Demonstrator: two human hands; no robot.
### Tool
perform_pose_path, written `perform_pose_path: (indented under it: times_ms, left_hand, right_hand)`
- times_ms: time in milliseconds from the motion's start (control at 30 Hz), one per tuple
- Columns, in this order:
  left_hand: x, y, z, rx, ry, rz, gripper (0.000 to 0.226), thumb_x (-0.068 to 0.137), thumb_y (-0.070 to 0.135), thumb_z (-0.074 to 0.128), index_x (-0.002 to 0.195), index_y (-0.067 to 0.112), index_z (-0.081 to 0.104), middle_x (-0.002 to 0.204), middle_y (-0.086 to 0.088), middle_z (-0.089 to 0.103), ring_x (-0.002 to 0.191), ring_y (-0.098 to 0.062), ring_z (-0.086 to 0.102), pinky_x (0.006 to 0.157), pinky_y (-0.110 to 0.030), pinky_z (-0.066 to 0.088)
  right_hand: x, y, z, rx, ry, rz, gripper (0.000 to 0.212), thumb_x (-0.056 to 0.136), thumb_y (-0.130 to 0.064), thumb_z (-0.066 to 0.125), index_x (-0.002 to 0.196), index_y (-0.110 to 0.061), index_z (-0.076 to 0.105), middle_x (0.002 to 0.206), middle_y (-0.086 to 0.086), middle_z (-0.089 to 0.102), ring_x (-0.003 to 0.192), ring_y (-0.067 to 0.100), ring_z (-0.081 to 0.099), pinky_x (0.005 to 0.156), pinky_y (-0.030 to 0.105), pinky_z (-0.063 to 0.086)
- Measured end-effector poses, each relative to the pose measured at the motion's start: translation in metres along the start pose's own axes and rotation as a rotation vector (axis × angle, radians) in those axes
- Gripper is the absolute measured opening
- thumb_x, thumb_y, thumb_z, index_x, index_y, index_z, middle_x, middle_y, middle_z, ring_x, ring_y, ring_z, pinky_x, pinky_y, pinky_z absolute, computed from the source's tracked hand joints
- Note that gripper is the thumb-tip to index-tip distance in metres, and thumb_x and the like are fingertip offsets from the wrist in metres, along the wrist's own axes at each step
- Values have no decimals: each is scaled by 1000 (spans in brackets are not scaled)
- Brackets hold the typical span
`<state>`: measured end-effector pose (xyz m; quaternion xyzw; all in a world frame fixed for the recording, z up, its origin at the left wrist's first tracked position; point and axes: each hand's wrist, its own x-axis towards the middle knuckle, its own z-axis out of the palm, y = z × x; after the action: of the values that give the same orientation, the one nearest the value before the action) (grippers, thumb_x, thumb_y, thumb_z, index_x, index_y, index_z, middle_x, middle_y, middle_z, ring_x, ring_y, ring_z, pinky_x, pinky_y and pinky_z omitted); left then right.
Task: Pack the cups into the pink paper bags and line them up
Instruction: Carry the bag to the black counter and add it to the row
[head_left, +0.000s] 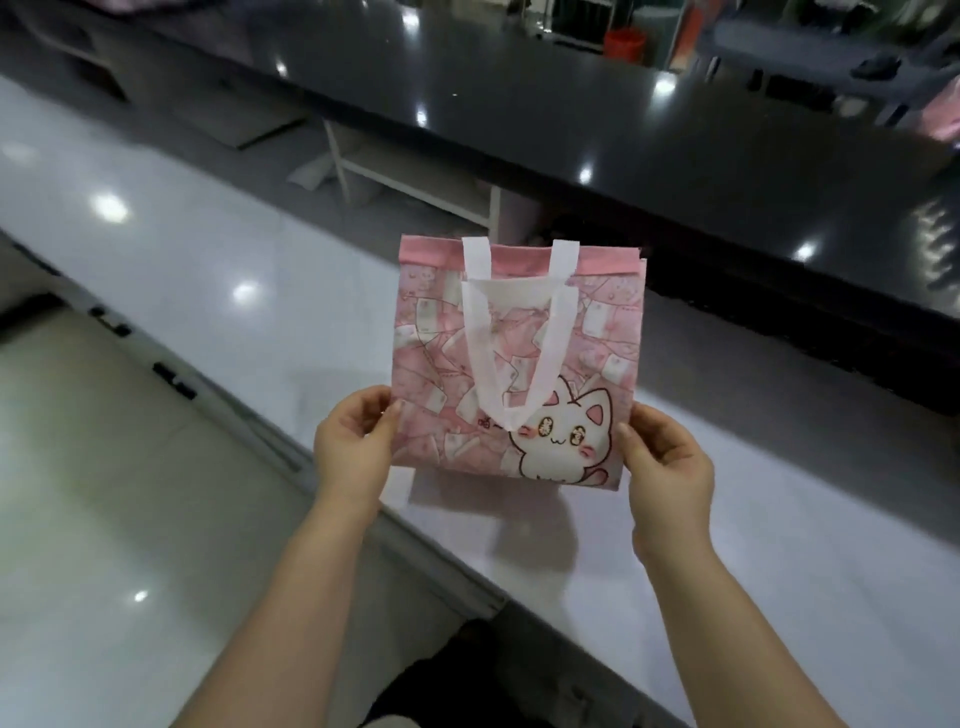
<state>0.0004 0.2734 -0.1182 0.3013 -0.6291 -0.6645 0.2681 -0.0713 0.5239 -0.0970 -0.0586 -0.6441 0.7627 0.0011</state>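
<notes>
Two-handed pinch on the flat pink bag (514, 364): left hand (353, 447) at its lower left corner, right hand (665, 457) at the lower right. Held upright over the near edge of the white counter (805, 519), probably to spread it open. No cups in view.

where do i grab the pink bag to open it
Probably the top hem of the pink bag, from the far end, one layer per hand: it is flat, its white handle folded down the front, while the left hand and right hand pinch only the lower side edges.
</notes>
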Motion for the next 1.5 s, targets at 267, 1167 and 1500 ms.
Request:
perform_pose_path:
  times_ms: [267, 1167, 1500]
  left_hand:
    - [-48, 40, -132, -154, 362, -31, 18, 91, 5, 65, 98, 20, 70, 88, 1, 75, 81, -15, 71, 68, -29, 59]
    - [37, 92, -655, -230, 991, 3, 19, 94, 8, 62, 108, 17, 70, 107, -9, 73, 102, -28, 69, 86, -37, 57]
    - [249, 170, -731, -220, 1023, 197, 19, 93, 9, 63, 103, 24, 71, 100, 4, 75, 94, -12, 72, 76, -27, 58]
  right_hand:
    - [-45, -6, 104, 96, -408, 87, 19, 88, -1, 66, 98, -16, 73, 96, 1, 76, 89, 15, 72, 68, 22, 56]
    - [-337, 71, 659, 103, -1096, 194, 19, 88, -11, 68, 87, -27, 78, 93, 1, 76, 84, 16, 73, 61, 25, 57]
    - [-260, 49, 886, 260, -1271, 93, 17, 90, -6, 64, 95, -20, 73, 91, -3, 74, 83, 13, 71, 58, 25, 56]
